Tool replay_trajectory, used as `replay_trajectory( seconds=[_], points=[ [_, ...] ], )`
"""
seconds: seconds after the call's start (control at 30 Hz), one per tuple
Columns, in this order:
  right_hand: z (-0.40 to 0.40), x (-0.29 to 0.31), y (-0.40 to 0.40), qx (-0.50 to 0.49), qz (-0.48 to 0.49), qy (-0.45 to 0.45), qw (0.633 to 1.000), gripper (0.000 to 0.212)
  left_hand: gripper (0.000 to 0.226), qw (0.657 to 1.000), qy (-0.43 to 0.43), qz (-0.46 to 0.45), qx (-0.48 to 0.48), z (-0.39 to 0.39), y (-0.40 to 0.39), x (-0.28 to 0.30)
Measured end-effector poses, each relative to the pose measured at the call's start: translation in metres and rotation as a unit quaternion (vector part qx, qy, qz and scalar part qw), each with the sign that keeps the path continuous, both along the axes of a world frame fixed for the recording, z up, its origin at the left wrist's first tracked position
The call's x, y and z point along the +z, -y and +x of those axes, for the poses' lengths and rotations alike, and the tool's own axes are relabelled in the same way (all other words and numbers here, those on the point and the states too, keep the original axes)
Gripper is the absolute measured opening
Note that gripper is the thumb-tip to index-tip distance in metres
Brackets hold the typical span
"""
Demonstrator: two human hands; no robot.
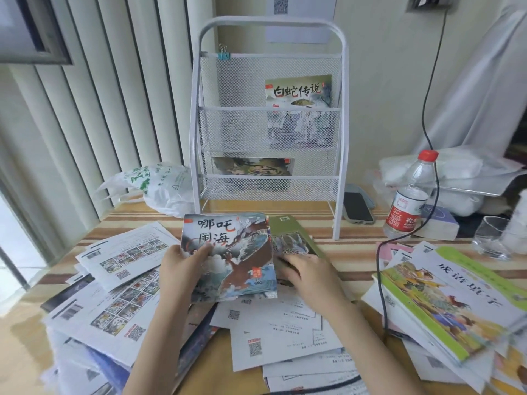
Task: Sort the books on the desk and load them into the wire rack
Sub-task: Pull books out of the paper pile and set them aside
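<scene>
You lifted the dragon-cover picture book toward the white wire mesh rack.
Your left hand pinched its edge; your right hand rested flat beside it, steadying the green book.

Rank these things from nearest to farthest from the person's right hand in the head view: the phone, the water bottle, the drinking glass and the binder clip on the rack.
1. The phone, on the desk just right of the wire rack's foot, beyond the right hand.
2. The water bottle, farther right.
3. The drinking glass, at the far right edge.
4. The binder clip, high on the rack's top left corner.
</scene>
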State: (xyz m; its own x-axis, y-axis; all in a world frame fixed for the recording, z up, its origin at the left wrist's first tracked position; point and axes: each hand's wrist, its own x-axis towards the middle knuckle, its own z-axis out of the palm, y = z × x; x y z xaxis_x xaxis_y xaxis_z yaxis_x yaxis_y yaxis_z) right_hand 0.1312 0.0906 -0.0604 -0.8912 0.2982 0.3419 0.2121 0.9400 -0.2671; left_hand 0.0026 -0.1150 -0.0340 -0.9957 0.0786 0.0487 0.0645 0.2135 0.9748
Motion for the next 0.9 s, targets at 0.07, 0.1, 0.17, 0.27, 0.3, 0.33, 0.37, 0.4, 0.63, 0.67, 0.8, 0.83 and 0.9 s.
replay_trajectory(
  seconds=[0.07, 0.1, 0.17, 0.27, 0.3, 0.33, 0.37, 0.4, 0.63, 0.67, 0.8, 0.83, 0.9],
  points=[
    [0.008, 0.004, 0.005, -0.035, 0.007, -0.043, 0.998, 0.028, 0.026, 1.000, 0.014, 0.017, -0.009, 0.007, 0.002, 0.004],
    [0.011, 0.005, 0.006, -0.049, -0.009, -0.053, 0.997, 0.026, 0.029, 0.999, 0.018, 0.026, -0.012, 0.010, 0.003, 0.007],
    [0.018, 0.009, 0.005, -0.057, -0.076, -0.085, 0.992, 0.026, 0.044, 1.000, 0.017, 0.021, -0.016, 0.015, 0.005, 0.011],
    [0.028, 0.013, 0.004, -0.058, -0.124, -0.142, 0.980, 0.030, 0.038, 0.999, 0.025, 0.027, -0.023, 0.018, 0.002, 0.013],
    [0.031, 0.014, 0.004, -0.066, -0.129, -0.166, 0.975, 0.031, 0.031, 0.998, 0.036, 0.037, -0.026, 0.020, -0.001, 0.014],
    [0.035, 0.017, 0.005, -0.078, -0.135, -0.195, 0.968, 0.030, 0.030, 0.997, 0.048, 0.045, -0.030, 0.022, -0.004, 0.014],
    [0.038, 0.018, 0.006, -0.092, -0.145, -0.226, 0.959, 0.028, 0.032, 0.996, 0.057, 0.052, -0.035, 0.024, -0.007, 0.014],
    [0.042, 0.021, 0.008, -0.104, -0.162, -0.258, 0.947, 0.024, 0.033, 0.996, 0.063, 0.058, -0.039, 0.026, -0.010, 0.014],
    [0.069, 0.035, -0.004, -0.200, -0.340, -0.376, 0.839, 0.031, 0.026, 0.997, 0.026, 0.035, -0.060, 0.042, -0.027, 0.010],
    [0.074, 0.037, -0.006, -0.216, -0.361, -0.386, 0.821, 0.029, 0.027, 0.997, 0.027, 0.031, -0.067, 0.044, -0.031, 0.009],
    [0.098, 0.034, -0.013, -0.293, -0.410, -0.428, 0.750, 0.028, 0.031, 0.997, 0.010, 0.013, -0.075, 0.053, -0.049, 0.009],
    [0.106, 0.032, -0.016, -0.317, -0.405, -0.437, 0.738, 0.034, 0.032, 0.997, -0.001, 0.003, -0.075, 0.055, -0.053, 0.008],
    [0.120, 0.027, -0.017, -0.361, -0.396, -0.457, 0.710, 0.042, 0.035, 0.996, -0.012, -0.005, -0.085, 0.059, -0.060, 0.006]
  ],
)
